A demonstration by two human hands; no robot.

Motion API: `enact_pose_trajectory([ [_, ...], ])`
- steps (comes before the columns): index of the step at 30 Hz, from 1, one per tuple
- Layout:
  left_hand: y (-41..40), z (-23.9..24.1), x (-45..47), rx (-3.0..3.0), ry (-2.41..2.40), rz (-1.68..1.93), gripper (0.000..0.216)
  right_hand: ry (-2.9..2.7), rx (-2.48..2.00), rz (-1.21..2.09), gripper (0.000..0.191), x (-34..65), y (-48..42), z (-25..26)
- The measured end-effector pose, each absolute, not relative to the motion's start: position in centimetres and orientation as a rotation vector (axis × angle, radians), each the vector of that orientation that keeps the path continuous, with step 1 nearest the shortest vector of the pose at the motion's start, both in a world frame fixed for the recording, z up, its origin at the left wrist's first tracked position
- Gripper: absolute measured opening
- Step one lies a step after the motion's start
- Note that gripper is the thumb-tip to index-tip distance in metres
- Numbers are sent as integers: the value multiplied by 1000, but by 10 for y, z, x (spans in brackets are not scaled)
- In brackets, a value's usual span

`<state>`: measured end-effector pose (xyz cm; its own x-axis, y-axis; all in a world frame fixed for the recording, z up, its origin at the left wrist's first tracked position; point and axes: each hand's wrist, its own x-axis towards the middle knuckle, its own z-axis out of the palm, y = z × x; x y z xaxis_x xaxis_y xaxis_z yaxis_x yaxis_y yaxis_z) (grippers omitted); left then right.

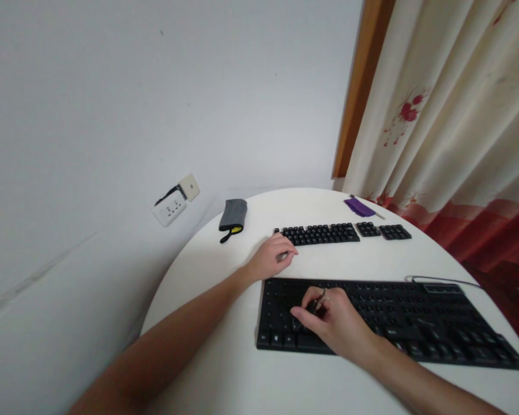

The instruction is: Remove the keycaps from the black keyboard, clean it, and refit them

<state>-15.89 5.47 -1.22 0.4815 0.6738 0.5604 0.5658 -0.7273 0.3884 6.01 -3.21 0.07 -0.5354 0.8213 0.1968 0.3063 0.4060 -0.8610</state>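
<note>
A black keyboard (415, 320) lies across the near part of the round white table (225, 357). My right hand (335, 323) rests on its left part, fingers pinched on a thin tool with a metal tip (321, 298), next to a dark keycap. Rows of loose black keycaps (324, 233) are laid out further back. My left hand (272, 257) lies on the table just left of those rows, fingers curled around a small grey piece I cannot make out.
A grey pouch with a yellow tag (232, 216) lies at the back left of the table. A purple item (360, 206) sits at the back by the curtain (454, 115). A wall socket (173, 204) is to the left. The keyboard's cable (441, 280) loops behind it.
</note>
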Motion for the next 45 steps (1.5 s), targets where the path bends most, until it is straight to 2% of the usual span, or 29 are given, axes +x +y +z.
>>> enact_pose_trajectory([
  [10,59,-16,-158,2568,1071,1061,17,-2312,-757,855,30,52,-41,6],
  [17,55,-13,-160,2578,1073,1088,18,-2180,-847,1114,28,57,-38,3],
  [27,37,1,-152,2514,1015,1125,19,-1683,-937,1475,26,61,-24,-9],
  [32,17,10,-135,2347,947,999,23,-1550,-948,1328,32,77,-4,-1],
  [36,11,9,-126,2167,940,865,44,-1570,-956,1226,33,87,5,3],
  [41,12,5,-123,1973,929,848,27,-1623,-951,1200,32,88,3,3],
  [45,13,2,-123,1756,861,843,26,-1708,-968,1143,33,87,0,3],
])
